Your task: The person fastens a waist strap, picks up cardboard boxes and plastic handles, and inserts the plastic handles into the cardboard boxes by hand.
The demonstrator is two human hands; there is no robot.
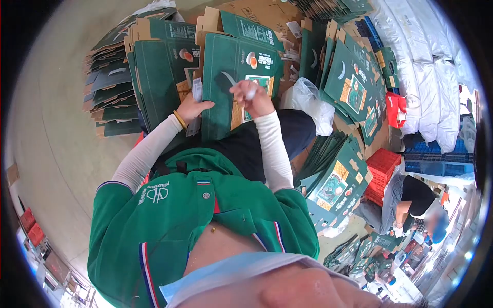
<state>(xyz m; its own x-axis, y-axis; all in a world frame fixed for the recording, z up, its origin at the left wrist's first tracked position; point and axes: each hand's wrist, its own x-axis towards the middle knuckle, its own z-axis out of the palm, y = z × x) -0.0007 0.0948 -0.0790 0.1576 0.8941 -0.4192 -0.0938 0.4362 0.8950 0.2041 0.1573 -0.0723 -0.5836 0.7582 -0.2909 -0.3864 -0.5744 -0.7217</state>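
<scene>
A flat green printed carton (218,56) stands upright in front of me, its brown edge and an orange-and-white picture showing. My left hand (191,109) is closed at the carton's left edge, on a stack of white paper slips (197,90). Over the carton's face, near its curved handle slot, is my right hand (252,97), with its fingers curled round a small white thing I cannot make out. More green cartons (154,72) lean just left of this one.
A tall pile of flat cartons (110,77) is at the left. A clear plastic bag (310,102) lies by my knee. More cartons (349,82), a red crate (381,169) and white sacks (426,77) are at the right. A person (418,197) bends at the lower right.
</scene>
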